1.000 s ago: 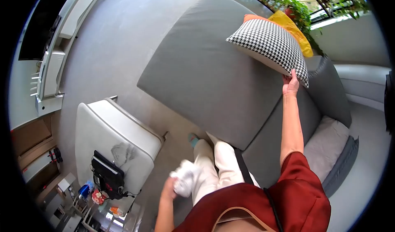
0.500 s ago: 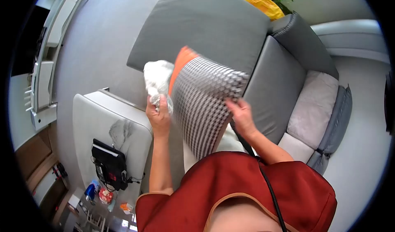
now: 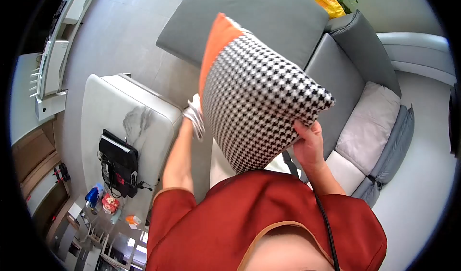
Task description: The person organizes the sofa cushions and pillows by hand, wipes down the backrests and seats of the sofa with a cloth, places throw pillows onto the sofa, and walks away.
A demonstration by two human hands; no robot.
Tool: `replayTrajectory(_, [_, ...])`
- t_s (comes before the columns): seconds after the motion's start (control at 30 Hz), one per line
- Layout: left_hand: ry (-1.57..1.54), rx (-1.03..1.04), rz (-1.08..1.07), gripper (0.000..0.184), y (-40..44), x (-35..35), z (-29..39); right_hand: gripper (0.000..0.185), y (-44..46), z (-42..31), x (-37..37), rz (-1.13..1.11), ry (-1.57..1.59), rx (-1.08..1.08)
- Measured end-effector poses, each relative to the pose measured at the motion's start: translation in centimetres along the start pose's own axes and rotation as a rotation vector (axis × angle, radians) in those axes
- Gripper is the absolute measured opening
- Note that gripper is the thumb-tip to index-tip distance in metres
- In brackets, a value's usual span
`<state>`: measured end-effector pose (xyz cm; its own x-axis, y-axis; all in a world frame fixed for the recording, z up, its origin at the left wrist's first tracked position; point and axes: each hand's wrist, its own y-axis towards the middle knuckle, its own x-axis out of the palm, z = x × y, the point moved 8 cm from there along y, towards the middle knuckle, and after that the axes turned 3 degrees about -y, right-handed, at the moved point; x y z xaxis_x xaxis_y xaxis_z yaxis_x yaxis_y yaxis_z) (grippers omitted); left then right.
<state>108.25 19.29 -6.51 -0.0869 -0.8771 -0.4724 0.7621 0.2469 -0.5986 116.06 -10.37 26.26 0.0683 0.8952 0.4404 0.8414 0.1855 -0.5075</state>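
A throw pillow [image 3: 261, 88] in black-and-white houndstooth with an orange strip is held up tilted in front of me. My right hand [image 3: 309, 144] pinches its lower right corner, thumb on the front face. At the pillow's left edge, a bunched white cloth [image 3: 194, 116] shows around my left hand. That hand's fingers are hidden by the cloth and the pillow, so I cannot see whether they also touch the pillow's back.
A grey sofa [image 3: 240, 16] stretches ahead and right, with a pale back cushion [image 3: 370, 127]. On the left, a white marble-look table [image 3: 149, 93] carries a black bag-like item [image 3: 119, 163] with cables. A yellow bag [image 3: 324, 0] lies beyond the sofa.
The pillow has swung up and turned its patterned face toward me. My right hand has moved right with its corner. My left hand and most of the white cloth have gone behind the pillow.
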Motion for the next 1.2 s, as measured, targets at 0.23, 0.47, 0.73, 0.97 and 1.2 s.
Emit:
replayTrajectory(0.23, [-0.177, -0.137, -0.038, 0.035, -6.9, 2.7, 4.2, 0.034, 3.9, -1.1, -10.0, 0.284, 0.074, -0.008])
replayTrajectory(0.47, [-0.415, 0.485, 0.075, 0.047, -10.0, 0.8, 31.2, 0.032, 6.0, 3.0, -13.8, 0.41, 0.148, 0.11])
replayTrajectory(0.73, [0.002, 0.925, -0.186, 0.022, -15.1, 8.7, 27.3, 0.029, 5.8, 2.7, -20.3, 0.599, 0.295, 0.16])
replayTrajectory(0.97, [0.228, 0.394, -0.54, 0.037, -12.8, 9.9, 12.9, 0.015, 5.2, -9.7, -33.7, 0.668, 0.408, -0.085])
replayTrajectory(1.2, [0.231, -0.033, -0.425, 0.036, -4.4, 8.7, 16.0, 0.027, -2.7, -19.7, -47.1, 0.837, 0.608, -0.751])
